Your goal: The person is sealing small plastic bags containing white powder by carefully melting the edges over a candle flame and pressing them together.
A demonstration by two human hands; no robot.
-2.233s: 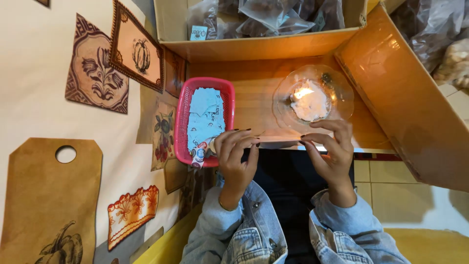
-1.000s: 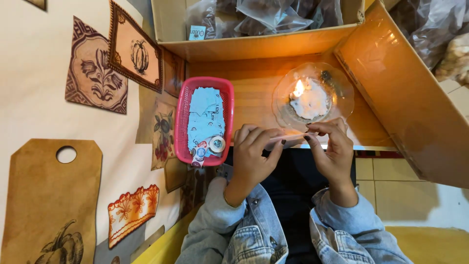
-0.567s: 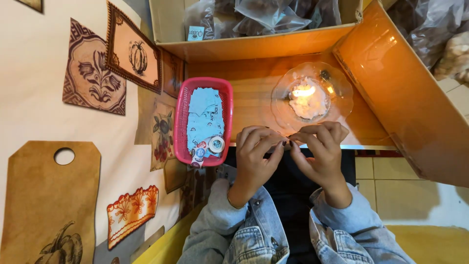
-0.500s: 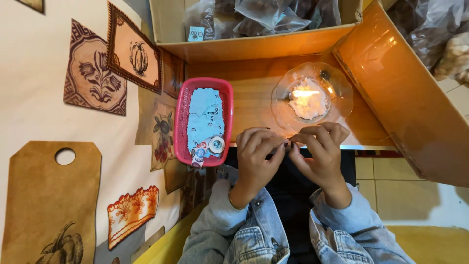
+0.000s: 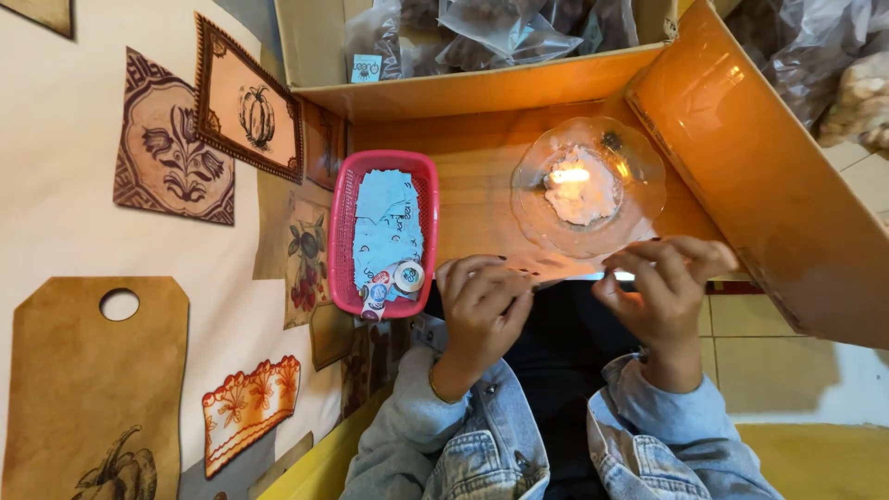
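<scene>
My left hand and my right hand each pinch one end of a thin pale strip, stretched between them at the front edge of an open cardboard box. Just beyond the strip stands a clear glass dish holding a low white candle with a lit flame. Left of my left hand is a pink plastic basket filled with light blue paper pieces and a small tape roll. What the strip is made of is too small to tell.
Clear plastic bags fill a second box at the back, and more lie at the right. Decorated brown plaques and a tag-shaped board lie on the pale surface to the left. My denim sleeves are below.
My hands, close together half a second ago, have drawn apart, the right one moving right. Earlier the left hand came away from the basket's near end.
</scene>
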